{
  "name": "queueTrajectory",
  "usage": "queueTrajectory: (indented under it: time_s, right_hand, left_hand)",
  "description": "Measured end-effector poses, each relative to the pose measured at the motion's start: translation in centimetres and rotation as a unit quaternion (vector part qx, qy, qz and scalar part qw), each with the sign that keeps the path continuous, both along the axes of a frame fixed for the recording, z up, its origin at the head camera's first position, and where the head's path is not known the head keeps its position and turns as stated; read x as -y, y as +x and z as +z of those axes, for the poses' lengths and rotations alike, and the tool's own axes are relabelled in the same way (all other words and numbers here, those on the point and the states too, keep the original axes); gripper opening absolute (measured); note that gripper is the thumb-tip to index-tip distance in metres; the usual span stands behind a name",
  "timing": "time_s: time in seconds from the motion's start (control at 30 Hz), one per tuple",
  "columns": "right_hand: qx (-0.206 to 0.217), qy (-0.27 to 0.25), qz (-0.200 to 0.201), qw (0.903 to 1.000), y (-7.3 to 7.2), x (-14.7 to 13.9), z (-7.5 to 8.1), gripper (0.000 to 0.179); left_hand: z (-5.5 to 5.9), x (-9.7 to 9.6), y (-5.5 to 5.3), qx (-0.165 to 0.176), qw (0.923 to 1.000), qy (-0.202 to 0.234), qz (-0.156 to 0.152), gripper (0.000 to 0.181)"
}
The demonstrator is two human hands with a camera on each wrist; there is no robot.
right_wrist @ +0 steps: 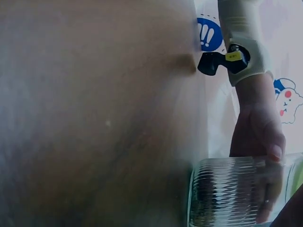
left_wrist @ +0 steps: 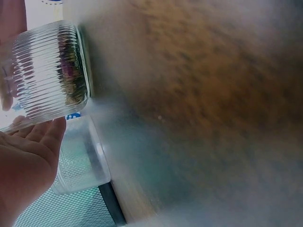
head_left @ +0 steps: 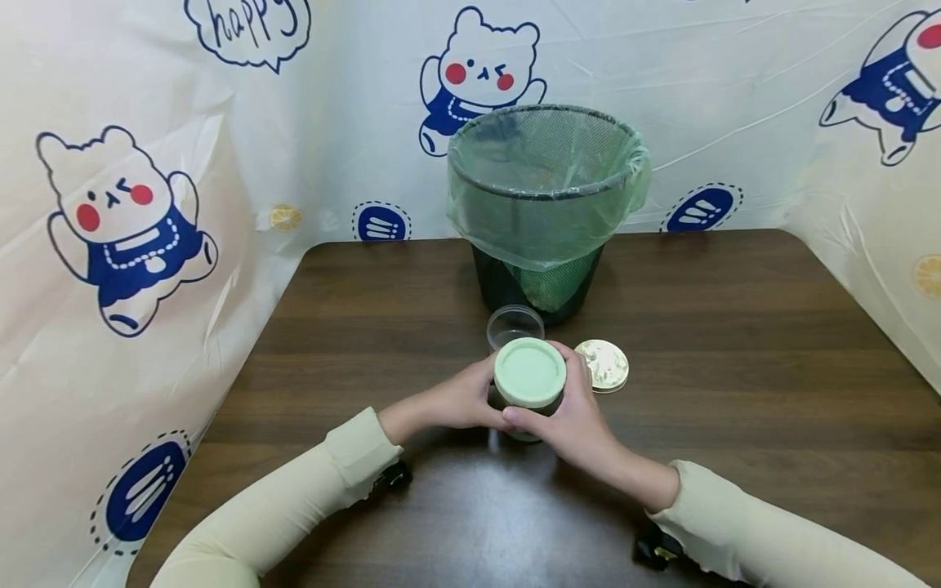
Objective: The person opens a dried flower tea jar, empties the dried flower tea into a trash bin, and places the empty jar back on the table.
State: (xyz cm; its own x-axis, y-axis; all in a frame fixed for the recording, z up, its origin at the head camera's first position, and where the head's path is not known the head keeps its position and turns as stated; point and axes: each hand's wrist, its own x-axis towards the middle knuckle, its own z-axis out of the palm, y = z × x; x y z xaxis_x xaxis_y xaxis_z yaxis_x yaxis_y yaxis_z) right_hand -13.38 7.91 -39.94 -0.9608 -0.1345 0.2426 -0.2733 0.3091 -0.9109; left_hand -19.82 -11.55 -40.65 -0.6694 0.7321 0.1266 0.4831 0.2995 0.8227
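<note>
A ribbed glass jar (left_wrist: 45,71) with a pale green lid (head_left: 530,372) is held upright between both hands at the middle of the table. Dried, brownish-purple pieces lie in its bottom. My left hand (head_left: 461,398) grips its left side, fingers passing behind the glass. My right hand (head_left: 577,416) wraps the right side, and the two thumbs meet at the front. The jar's base is right at the tabletop in the left wrist view. Just behind the jar sits a clear plastic tub (head_left: 507,325), partly hidden by it. A shiny gold lid (head_left: 606,365) lies beside my right fingers.
A dark mesh bin (head_left: 494,278) with a green bag (head_left: 540,229) over its rim stands at the table's back, close behind the tub. Printed cloth walls (head_left: 309,147) surround the brown wooden table (head_left: 735,343) at the back and sides.
</note>
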Motion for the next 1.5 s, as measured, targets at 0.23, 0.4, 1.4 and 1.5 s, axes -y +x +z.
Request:
queueTrajectory:
  time_s: [0.23, 0.4, 1.4, 1.5]
  right_hand:
    - [-0.015, -0.035, 0.052, 0.9979, -1.3, -0.6, -0.4, 0.089]
    - [-0.009, -0.044, 0.113, 0.9926, -2.4, -1.5, -0.4, 0.086]
    - [-0.001, -0.056, 0.075, 0.9956, -0.5, -1.2, -0.4, 0.088]
    - [0.008, -0.057, 0.062, 0.9964, -0.6, -0.9, -0.5, 0.088]
  left_hand:
    - [0.1, 0.0, 0.1, 0.014, 0.9999, -0.001, 0.007, 0.084]
    - [0.1, -0.1, 0.2, 0.017, 0.9998, 0.001, 0.013, 0.084]
    - [0.1, -0.1, 0.0, 0.003, 0.9999, -0.007, 0.007, 0.084]
    - [-0.1, 0.0, 0.0, 0.0, 1.0, -0.007, 0.006, 0.084]
